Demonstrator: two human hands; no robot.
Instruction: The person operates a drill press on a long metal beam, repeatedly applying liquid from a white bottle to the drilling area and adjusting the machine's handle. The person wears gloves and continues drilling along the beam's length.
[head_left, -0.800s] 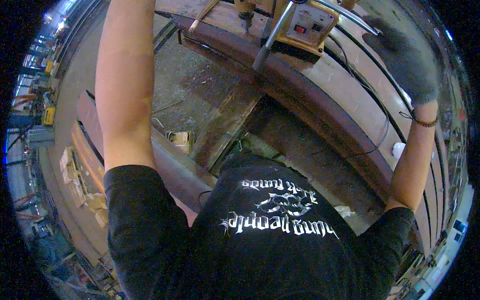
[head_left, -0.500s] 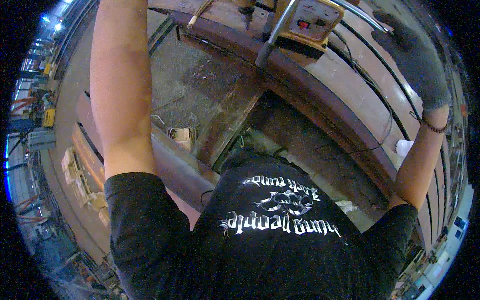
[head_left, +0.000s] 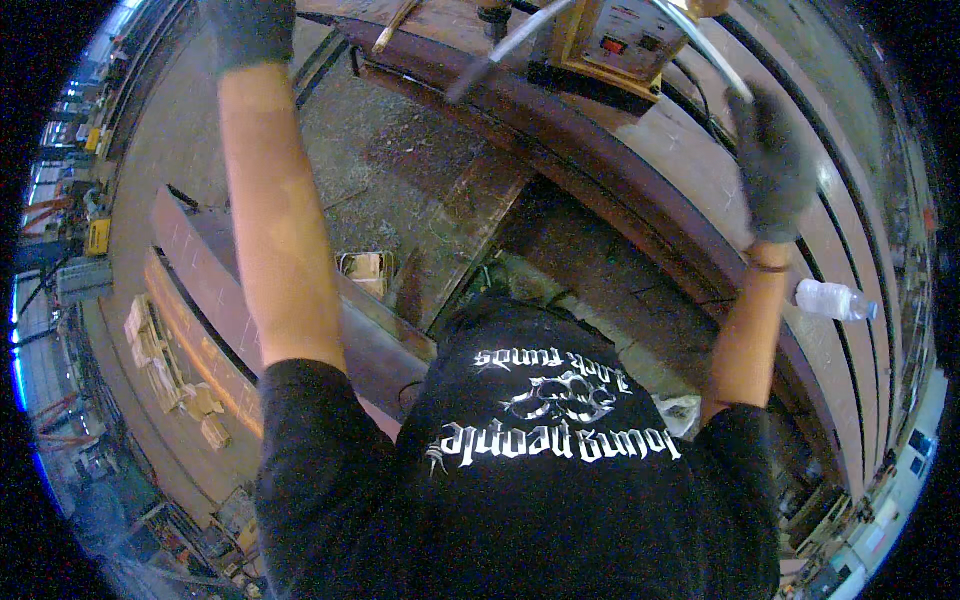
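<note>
A magnetic drill (head_left: 605,50), with a yellowish housing and a control panel bearing a red switch, stands on a rusty steel beam (head_left: 600,135). My right hand (head_left: 775,165), in a dark grey glove, is closed around the end of one of its silver feed-handle bars (head_left: 710,50). A second bar (head_left: 510,50) of the handle points toward the lower left. The dark spindle (head_left: 493,22) shows left of the housing at the upper edge. My left hand (head_left: 250,30), also gloved, is at the upper left; its fingers are cut off by the frame.
Right of my right forearm, a clear plastic bottle (head_left: 835,300) lies on the steel. A thin wooden stick (head_left: 397,25) rests near the beam's far edge. More beams (head_left: 200,265) lie at left, with wooden blocks (head_left: 165,360) beyond. A small box (head_left: 365,270) sits on the dirty floor.
My right hand has swung left and nearer with the feed-handle bar, and the handle has turned. My left arm has drawn back, bringing its gloved hand partly into view. The bottle shows more fully.
</note>
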